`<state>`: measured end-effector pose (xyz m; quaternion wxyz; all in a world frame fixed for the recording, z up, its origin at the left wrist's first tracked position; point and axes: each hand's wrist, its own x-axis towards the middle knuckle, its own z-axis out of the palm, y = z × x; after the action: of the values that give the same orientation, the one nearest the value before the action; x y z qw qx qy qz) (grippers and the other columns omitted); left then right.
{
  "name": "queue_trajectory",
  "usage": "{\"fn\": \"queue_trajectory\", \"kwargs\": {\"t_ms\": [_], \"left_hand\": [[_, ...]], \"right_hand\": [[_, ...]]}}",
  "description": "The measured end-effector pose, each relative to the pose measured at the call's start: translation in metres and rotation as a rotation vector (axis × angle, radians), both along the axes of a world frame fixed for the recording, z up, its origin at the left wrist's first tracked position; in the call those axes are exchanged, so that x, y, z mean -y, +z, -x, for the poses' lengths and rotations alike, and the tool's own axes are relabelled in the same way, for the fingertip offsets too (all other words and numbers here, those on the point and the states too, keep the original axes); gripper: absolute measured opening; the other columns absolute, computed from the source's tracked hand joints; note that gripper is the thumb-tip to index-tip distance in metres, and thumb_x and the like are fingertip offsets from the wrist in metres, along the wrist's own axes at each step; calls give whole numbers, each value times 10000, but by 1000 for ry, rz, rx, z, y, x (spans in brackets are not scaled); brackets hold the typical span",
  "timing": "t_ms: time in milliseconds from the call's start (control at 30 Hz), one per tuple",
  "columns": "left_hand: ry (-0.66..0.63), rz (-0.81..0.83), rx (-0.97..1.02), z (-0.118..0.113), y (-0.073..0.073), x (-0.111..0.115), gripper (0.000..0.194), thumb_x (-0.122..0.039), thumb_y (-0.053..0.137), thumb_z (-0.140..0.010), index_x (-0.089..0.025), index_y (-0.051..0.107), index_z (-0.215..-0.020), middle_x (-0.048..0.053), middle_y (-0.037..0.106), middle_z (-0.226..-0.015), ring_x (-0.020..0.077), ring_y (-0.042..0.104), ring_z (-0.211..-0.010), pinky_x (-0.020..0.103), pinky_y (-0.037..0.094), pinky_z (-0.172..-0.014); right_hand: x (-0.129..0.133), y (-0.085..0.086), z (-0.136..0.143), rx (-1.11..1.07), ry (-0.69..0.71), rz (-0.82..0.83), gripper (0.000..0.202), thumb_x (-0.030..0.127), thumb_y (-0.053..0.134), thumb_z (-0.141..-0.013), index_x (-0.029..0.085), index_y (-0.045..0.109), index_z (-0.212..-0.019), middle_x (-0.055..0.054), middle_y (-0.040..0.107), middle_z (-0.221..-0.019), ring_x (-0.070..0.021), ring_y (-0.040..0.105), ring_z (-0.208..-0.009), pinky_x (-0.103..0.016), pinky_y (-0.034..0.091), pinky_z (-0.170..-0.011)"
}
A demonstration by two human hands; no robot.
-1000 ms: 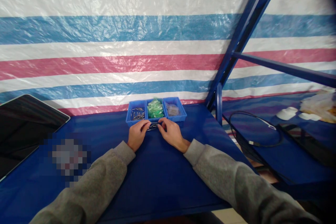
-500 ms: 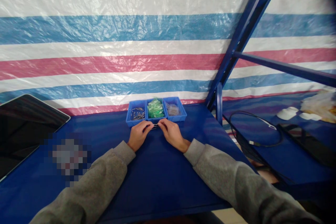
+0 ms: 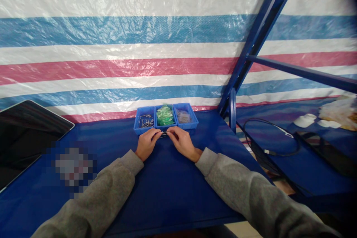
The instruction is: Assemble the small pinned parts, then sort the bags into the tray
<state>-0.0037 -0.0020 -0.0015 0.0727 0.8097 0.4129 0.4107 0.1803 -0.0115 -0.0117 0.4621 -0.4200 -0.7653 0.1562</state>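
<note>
My left hand (image 3: 147, 143) and my right hand (image 3: 182, 142) meet just in front of three blue bins, fingertips pinched together. Between them runs a thin, shiny, metal-looking rod (image 3: 164, 132), an end in each hand; it is too small to name exactly. Another thin piece shows just below it. Several slim metal pieces (image 3: 147, 123) lie in the left blue bin (image 3: 140, 131). The middle bin holds crumpled green plastic (image 3: 165, 115). Clear, greyish plastic-looking pieces (image 3: 183, 116) fill part of the right bin (image 3: 192, 125).
A dark flat screen (image 3: 30, 134) lies at the left of the blue table (image 3: 173, 193), near a blurred-out patch. To the right stands a blue metal frame (image 3: 251, 41), with a black cable (image 3: 245, 134) and white pieces (image 3: 305, 120) beyond it. Striped sheeting (image 3: 125, 52) hangs behind.
Both hands stay almost in place, with only a slight shift of the fingertips and the thin pieces between them. The bins have not moved.
</note>
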Motion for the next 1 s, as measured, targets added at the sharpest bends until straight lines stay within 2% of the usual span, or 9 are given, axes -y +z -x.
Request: {"fn": "queue_trajectory", "kwargs": {"t_ms": [200,467,733,900,1000], "left_hand": [[0,25,-12,0,2,2,225,-334,484,-892,-172,632,-846,23,654,-779,115,577,-638,219,457,-638],[-43,-12,27,1,5,5,228,-332,475,-894,-165,627,-868,44,657,-815,115,565,-641,222,457,-614],[-7,-3,52,-1,6,7,203,-293,486,-891,-166,641,-917,46,676,-889,104,577,-627,217,471,-618],[30,40,85,0,8,9,221,-281,485,-891,-176,648,-996,18,682,-793,83,550,-528,201,460,-557],[52,33,95,0,9,10,216,-285,501,-881,-177,660,-980,13,687,-791,78,540,-519,193,447,-534]], "right_hand": [[-2,0,-1,52,0,-5,268,319,392,-942,178,612,-885,-45,631,-831,-142,590,-771,-235,445,-744],[-6,-8,0,168,21,10,306,335,381,-951,184,635,-873,-36,632,-825,-128,595,-773,-220,437,-742],[-5,-5,0,168,35,14,310,341,372,-953,186,631,-883,-37,630,-837,-130,589,-775,-218,434,-747],[-4,-4,-1,174,2,31,308,331,365,-953,184,626,-882,-42,621,-846,-136,584,-789,-225,434,-763],[-3,-3,-1,159,-17,24,302,322,364,-953,183,625,-889,-46,614,-854,-140,580,-800,-228,436,-769]]}}
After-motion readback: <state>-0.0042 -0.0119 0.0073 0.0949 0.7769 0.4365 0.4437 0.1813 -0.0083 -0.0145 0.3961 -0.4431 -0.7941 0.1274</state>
